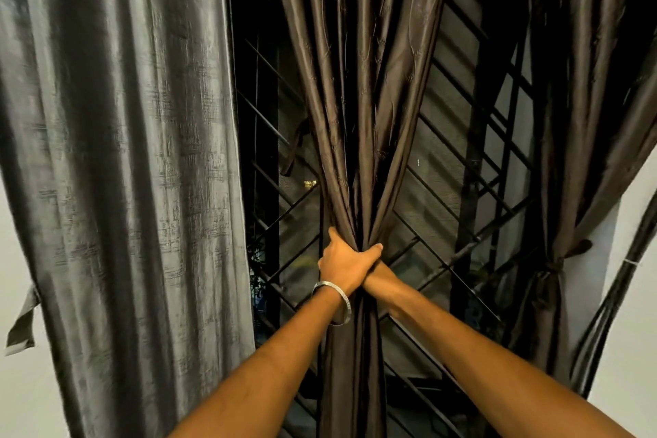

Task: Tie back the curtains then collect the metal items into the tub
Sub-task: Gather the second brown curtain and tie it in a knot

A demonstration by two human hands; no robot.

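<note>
A dark brown middle curtain [359, 99] hangs in front of the window and is bunched into a narrow waist. My left hand [346, 261], with a metal bangle on its wrist, is wrapped around that waist. My right hand [378, 276] reaches in behind and under the left hand, and its fingers are hidden by the fabric and the left hand. A loose brown tie strap [293, 149] dangles to the left of the bunched curtain. No tub or metal items are in sight.
A grey curtain [117, 160] hangs loose at the left with a tie strap [23, 325] on its edge. At the right a brown curtain [583, 139] is tied back at a knot [553, 265]. A black window grille [462, 210] lies behind.
</note>
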